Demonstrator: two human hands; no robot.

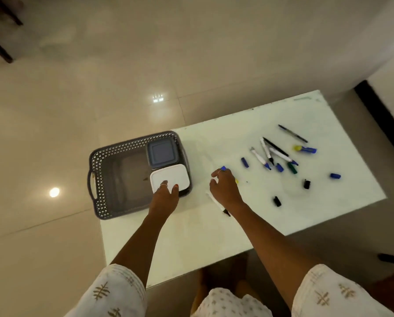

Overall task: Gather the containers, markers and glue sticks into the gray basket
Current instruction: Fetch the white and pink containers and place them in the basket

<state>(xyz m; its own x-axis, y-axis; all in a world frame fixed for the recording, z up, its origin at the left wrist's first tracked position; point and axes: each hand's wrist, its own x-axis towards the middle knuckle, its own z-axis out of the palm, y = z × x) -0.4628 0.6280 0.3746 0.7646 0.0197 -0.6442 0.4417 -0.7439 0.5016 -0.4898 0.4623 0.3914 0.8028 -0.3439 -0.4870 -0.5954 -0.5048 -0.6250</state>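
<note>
The gray basket point(104, 161) sits at the table's left edge. Inside it lie a gray-lidded container point(161, 154) at the far right corner and a white-lidded container point(173, 177) nearer me. My left hand point(165, 199) grips the white container's near edge, fingers over the lid. My right hand point(224, 186) hovers over a blue and yellow glue stick point(223, 168), fingers spread and curled above it. A white marker point(216, 202) lies partly under my right wrist. Several markers point(272, 154) and loose caps point(245, 162) are scattered to the right, with another glue stick point(305, 149).
The white table point(191, 234) is small, with tiled floor on the left and beyond it. A black pen point(293, 133) lies at the far right. Two black caps point(277, 201) rest near the table's right front edge. Dark furniture stands at the upper left.
</note>
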